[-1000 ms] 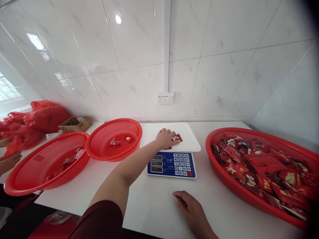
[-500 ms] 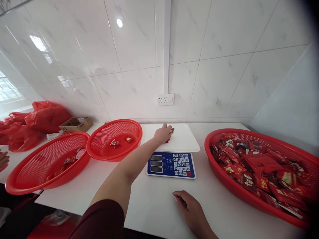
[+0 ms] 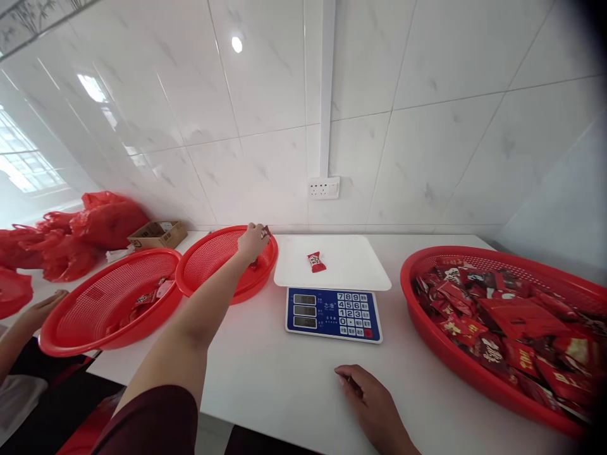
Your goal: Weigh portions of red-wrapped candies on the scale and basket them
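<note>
My left hand (image 3: 251, 241) is closed on small wrapped candies and reaches over the middle red basket (image 3: 203, 259). One dark red wrapper (image 3: 265, 232) sticks out past its fingertips, and more candy shows just below the hand. On the white pan (image 3: 351, 262) of the scale lies a single red-and-white wrapped candy (image 3: 316, 261). My right hand (image 3: 372, 407) rests on the table in front of the scale's blue keypad (image 3: 333, 314). Its fingers are curled in, and what they may hold is hidden.
At right, a large red basket (image 3: 412, 322) is heaped with wrapped snacks. Another red basket (image 3: 71, 344) at left holds a few packets. Beyond it are red plastic bags (image 3: 111, 221) and a cardboard box (image 3: 159, 235). Another person's hand (image 3: 45, 309) shows at far left.
My left hand has moved left from the scale pan to above the middle basket, carrying candy. One candy on the pan is now uncovered. My right hand has stayed put; the view shifted slightly.
</note>
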Action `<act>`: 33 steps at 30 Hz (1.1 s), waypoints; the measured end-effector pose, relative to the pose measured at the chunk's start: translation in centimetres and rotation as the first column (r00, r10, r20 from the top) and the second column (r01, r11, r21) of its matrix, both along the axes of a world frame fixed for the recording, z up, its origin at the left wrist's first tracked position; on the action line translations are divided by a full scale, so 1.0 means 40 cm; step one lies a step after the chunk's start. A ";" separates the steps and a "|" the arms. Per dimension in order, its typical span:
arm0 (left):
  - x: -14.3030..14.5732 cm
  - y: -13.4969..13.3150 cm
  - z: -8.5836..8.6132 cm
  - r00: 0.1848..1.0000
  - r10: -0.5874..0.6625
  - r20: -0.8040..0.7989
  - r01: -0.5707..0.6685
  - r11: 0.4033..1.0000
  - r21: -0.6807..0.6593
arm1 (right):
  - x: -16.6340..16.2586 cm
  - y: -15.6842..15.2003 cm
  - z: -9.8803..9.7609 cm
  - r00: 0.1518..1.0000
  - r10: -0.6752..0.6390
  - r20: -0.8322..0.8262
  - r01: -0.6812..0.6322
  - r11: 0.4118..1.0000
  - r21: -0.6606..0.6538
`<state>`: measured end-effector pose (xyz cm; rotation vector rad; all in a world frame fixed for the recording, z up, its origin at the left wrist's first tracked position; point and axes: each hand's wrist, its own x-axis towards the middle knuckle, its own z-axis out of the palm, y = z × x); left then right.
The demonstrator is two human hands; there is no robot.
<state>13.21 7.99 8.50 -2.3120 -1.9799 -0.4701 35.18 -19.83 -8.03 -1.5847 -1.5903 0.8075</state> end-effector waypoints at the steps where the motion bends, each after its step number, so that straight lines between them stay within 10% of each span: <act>1: -0.007 -0.002 -0.004 1.000 0.002 -0.014 -0.003 1.000 -0.022 | 0.000 0.000 -0.002 1.000 0.000 0.004 0.000 1.000 0.001; 14: 0.274 -0.100 -0.129 0.892 -0.452 0.002 0.449 0.885 -0.125 | 0.000 -0.002 -0.010 0.999 -0.045 0.006 0.045 0.999 0.028; 26: 0.036 -0.172 -0.049 0.981 -0.134 0.140 0.104 0.974 0.200 | -0.004 0.001 0.009 1.000 -0.019 0.000 0.019 0.999 0.036; 33: 0.084 -0.354 -0.174 0.783 -0.511 0.356 0.327 0.824 0.463 | 0.045 -0.017 0.110 0.998 -0.053 0.043 0.046 0.988 0.145</act>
